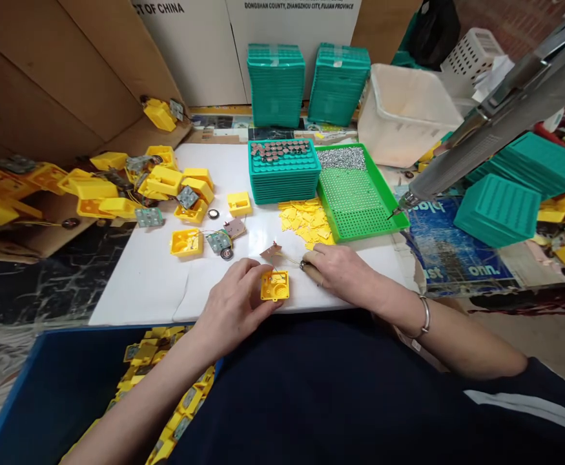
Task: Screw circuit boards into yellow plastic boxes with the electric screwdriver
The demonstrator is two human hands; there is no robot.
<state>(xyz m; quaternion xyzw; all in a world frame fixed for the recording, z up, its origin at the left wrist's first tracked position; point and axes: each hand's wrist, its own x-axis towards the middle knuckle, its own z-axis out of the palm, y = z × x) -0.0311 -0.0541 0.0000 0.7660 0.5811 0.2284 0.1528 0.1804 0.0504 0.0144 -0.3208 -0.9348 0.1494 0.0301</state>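
My left hand is closed around a small yellow plastic case, whose hollow inside faces up. Thin wires run from the case to a brown circuit board just beyond it. My right hand pinches a small round dark speaker on the wire ends, right of the case. Left of my hands lie another yellow case and a green circuit board with a speaker wired to it. Small flat yellow pieces are heaped beyond my right hand.
A green tray holds many small screws at its far end. Beside it stand stacked teal trays with round parts on top. A metal electric screwdriver hangs at the right. Yellow cases pile up at left; a blue bin sits below.
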